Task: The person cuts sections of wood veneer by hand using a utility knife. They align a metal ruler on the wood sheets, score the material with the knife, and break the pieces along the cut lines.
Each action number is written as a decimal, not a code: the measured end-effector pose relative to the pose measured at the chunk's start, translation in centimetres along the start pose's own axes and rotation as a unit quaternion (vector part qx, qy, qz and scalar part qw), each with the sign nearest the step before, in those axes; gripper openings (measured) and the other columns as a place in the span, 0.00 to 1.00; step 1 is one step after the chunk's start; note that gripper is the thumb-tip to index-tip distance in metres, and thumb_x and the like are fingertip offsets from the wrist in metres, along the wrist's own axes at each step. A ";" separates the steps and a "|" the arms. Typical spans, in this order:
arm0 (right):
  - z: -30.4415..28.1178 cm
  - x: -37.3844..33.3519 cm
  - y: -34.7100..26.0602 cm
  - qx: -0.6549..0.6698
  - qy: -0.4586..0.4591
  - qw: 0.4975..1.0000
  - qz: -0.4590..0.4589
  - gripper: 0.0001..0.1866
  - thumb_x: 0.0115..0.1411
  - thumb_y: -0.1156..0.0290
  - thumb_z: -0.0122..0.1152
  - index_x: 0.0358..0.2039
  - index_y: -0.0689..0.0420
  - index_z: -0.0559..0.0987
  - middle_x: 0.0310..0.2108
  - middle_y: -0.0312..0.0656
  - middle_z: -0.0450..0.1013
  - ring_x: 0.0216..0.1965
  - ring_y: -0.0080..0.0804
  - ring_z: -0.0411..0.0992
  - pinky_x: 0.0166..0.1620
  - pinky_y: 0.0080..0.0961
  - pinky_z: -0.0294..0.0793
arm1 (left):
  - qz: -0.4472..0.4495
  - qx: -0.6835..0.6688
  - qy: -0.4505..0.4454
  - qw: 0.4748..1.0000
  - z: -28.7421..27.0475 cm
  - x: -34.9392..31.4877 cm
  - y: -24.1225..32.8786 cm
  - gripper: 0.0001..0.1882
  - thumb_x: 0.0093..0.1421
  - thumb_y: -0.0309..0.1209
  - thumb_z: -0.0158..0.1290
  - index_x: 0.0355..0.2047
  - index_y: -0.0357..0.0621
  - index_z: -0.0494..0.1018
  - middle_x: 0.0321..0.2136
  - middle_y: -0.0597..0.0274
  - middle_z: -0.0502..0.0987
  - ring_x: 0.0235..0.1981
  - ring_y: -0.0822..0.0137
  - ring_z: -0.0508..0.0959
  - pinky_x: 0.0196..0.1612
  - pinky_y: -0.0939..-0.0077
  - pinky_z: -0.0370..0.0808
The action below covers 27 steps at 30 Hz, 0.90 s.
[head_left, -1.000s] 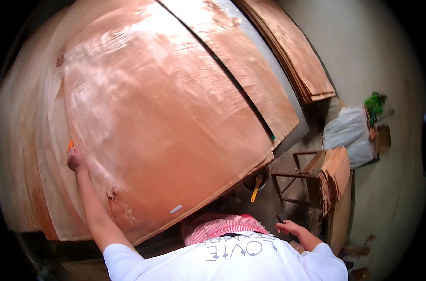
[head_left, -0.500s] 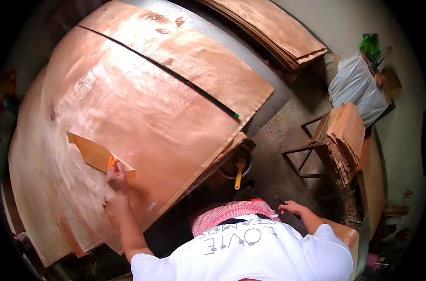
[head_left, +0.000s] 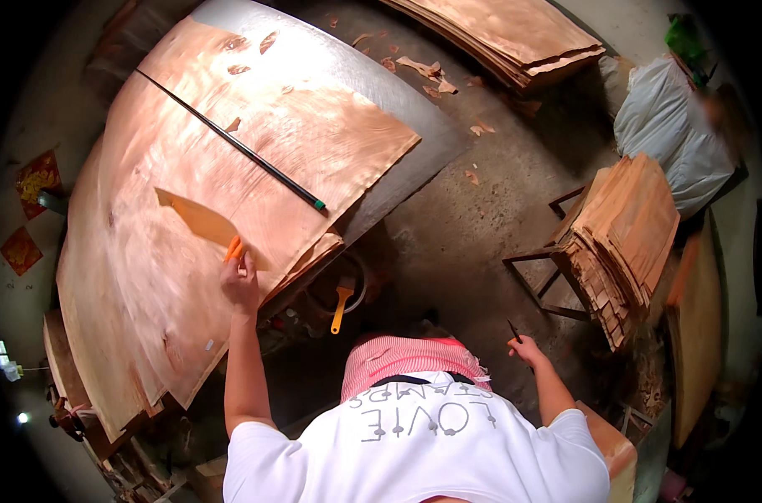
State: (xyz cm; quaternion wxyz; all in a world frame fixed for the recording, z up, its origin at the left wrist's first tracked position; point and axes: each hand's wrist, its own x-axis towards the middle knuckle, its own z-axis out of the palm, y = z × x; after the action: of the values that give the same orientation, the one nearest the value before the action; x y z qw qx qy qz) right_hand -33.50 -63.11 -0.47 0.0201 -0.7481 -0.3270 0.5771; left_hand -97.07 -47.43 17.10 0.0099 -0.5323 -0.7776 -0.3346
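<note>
My left hand (head_left: 240,281) is closed on a narrow piece of thin wood veneer (head_left: 198,220), held over the large veneer sheets. Something bright orange (head_left: 234,247) shows at its fingertips; whether it is a tool or a finger cover I cannot tell. Large pale-brown veneer sheets (head_left: 167,289) lie stacked in front of me to the left. Across the top sheet rests a long dark rod (head_left: 247,153) with a green end. Out to my right, my right hand (head_left: 528,350) is closed around a slim dark pointed tool (head_left: 514,330), which looks like a knife.
A yellow-handled brush (head_left: 342,308) lies at a round container (head_left: 362,295) beside the stack's near edge. To the right, a metal-framed stand (head_left: 536,285) carries veneer strips (head_left: 624,230), with a white sack (head_left: 670,134) behind. Another veneer stack (head_left: 502,38) stands farther off; scraps (head_left: 430,71) litter the floor.
My view has turned, shifting the sheets and rod leftward in the picture. The left hand has carried the veneer piece toward the sheets' near right edge. The right hand still holds its dark tool.
</note>
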 end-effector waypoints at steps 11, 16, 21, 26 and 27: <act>-6.2 5.8 -5.0 0.003 -0.029 0.996 -0.079 0.12 0.56 0.62 0.54 0.31 0.58 0.75 0.20 0.34 0.74 0.24 0.19 0.68 0.28 0.20 0.65 | 0.146 -0.031 -0.023 0.989 12.9 2.7 12.2 0.07 0.50 0.26 0.53 0.31 0.40 0.74 0.31 0.56 0.76 0.25 0.60 0.75 0.28 0.73 0.73; -12.0 10.9 -10.4 -0.023 -0.016 0.992 -0.120 0.11 0.57 0.64 0.53 0.31 0.60 0.75 0.21 0.34 0.74 0.26 0.20 0.68 0.32 0.19 0.66 | 0.163 0.003 -0.063 0.985 21.3 4.6 16.9 0.05 0.50 0.30 0.54 0.24 0.42 0.72 0.18 0.57 0.71 0.19 0.58 0.73 0.23 0.69 0.71; -18.9 14.8 -16.0 -0.039 -0.020 0.992 -0.114 0.09 0.57 0.67 0.53 0.32 0.60 0.75 0.21 0.35 0.72 0.26 0.21 0.68 0.34 0.20 0.67 | 0.179 0.016 -0.119 0.977 28.8 6.5 20.3 0.05 0.50 0.30 0.54 0.22 0.43 0.72 0.19 0.56 0.73 0.21 0.57 0.75 0.24 0.67 0.72; -26.4 19.9 -20.6 -0.058 0.005 0.990 -0.125 0.09 0.57 0.67 0.52 0.31 0.60 0.75 0.20 0.36 0.72 0.24 0.23 0.69 0.32 0.21 0.68 | 0.067 0.102 -0.258 0.958 33.7 8.2 22.7 0.07 0.50 0.32 0.50 0.24 0.44 0.74 0.27 0.56 0.75 0.27 0.55 0.76 0.30 0.64 0.73; -27.6 21.1 -22.3 -0.058 0.011 0.992 -0.116 0.09 0.57 0.67 0.52 0.30 0.60 0.75 0.20 0.35 0.72 0.23 0.23 0.69 0.32 0.21 0.68 | 0.070 0.107 -0.257 0.958 34.3 8.7 22.8 0.07 0.50 0.32 0.50 0.23 0.44 0.74 0.27 0.56 0.75 0.27 0.55 0.76 0.30 0.64 0.73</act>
State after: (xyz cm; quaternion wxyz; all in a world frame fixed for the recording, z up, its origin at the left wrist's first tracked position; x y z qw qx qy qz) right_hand -17.21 -25.20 -0.12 0.0473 -0.7116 -0.4439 0.5425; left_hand -70.14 -17.31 5.29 -0.1095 -0.6490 -0.7462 -0.0997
